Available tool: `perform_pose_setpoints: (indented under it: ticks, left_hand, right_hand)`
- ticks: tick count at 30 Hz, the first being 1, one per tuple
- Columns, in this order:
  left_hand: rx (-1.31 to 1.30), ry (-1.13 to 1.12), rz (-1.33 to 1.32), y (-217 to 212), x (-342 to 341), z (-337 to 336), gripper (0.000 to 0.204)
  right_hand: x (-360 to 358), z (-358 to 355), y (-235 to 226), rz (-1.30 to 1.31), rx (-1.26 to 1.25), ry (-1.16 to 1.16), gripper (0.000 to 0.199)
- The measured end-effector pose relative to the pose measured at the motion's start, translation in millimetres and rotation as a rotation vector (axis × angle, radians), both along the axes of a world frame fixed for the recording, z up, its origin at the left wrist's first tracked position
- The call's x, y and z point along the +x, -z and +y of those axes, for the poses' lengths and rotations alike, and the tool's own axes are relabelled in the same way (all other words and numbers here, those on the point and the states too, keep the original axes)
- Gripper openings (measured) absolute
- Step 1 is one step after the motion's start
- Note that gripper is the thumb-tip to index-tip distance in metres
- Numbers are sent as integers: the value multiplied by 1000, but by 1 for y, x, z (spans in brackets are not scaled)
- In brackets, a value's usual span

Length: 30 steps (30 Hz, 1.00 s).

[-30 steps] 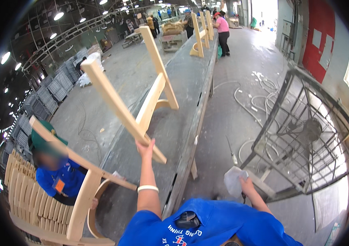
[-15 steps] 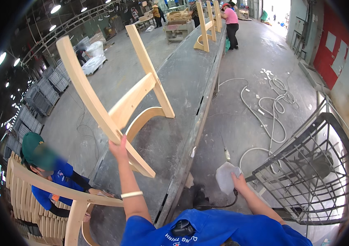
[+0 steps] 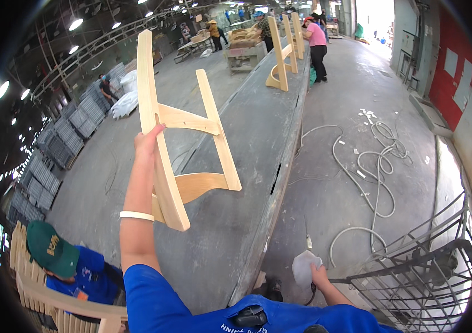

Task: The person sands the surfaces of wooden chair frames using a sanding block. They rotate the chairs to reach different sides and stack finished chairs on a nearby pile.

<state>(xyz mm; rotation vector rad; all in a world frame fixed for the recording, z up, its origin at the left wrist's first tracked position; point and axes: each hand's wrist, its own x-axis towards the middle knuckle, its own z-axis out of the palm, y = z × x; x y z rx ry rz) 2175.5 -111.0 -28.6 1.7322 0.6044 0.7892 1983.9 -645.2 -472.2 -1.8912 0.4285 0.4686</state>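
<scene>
In a factory hall, a long grey desk stretches away. The left hand's fingers wrap the near post of a pale wooden frame, tilted over the desk. Beside the desk, the right hand grips what looks like a whitish sheet.

A bright blue short-sleeved fabric shirt bears white lettering on its front, near a rounded black object, and a plain cream-white band rings the left forearm.
</scene>
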Motion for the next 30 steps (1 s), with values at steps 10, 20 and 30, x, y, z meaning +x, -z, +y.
perform_pose_setpoints:
  ticks: [10,20,30]
  left_hand:
    - [128,20,-88,-9,221,-37,60]
    - [281,-91,-295,196,303,-85,50]
    - [128,120,-146,303,190,-75,69]
  right_hand:
    - [-1,-5,15,-75,-9,196,54]
    - [-75,-63,66,77,-487,-434,80]
    - [-45,-27,-23,85,65,361,42]
